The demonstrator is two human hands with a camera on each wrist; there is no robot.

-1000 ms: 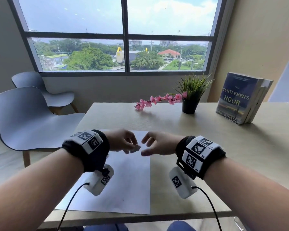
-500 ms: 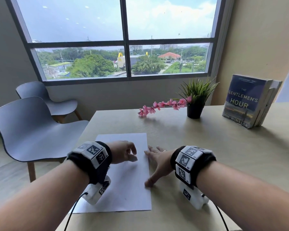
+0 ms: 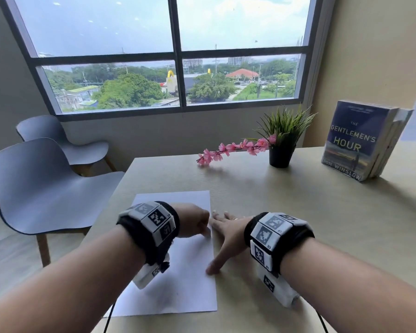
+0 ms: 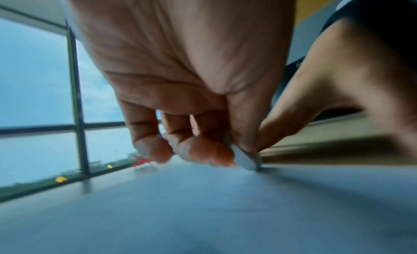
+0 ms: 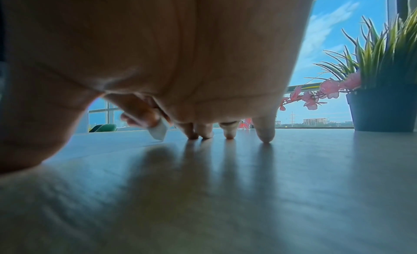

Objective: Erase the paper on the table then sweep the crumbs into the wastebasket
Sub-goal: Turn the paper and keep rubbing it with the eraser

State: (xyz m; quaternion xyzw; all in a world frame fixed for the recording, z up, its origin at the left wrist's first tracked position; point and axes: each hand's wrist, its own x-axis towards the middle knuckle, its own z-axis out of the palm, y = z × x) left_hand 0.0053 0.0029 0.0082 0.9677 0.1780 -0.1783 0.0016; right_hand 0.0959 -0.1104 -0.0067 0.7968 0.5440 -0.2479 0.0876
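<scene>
Erasing step just starting; left hand (image 3: pixel 193 219) pinches eraser (image 4: pixel 247 160), tip on paper (image 3: pixel 178 272) near its right edge; right hand (image 3: pixel 228 231) flat, fingers spread, pinning that edge to table (image 3: pixel 322 212) (wastebasket not visible); next: short firm rubs, paper held.

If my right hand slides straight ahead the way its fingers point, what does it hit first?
Probably the pink flower sprig. The right hand lies flat on the table, fingers aimed at the window; bare tabletop lies between, though depth is uncertain.

A wide window (image 3: pixel 178 56) lets in daylight; two grey chairs (image 3: pixel 41 183) stand left of the bench (image 3: pixel 322 212), beige wall (image 3: pixel 370 56) at right.
</scene>
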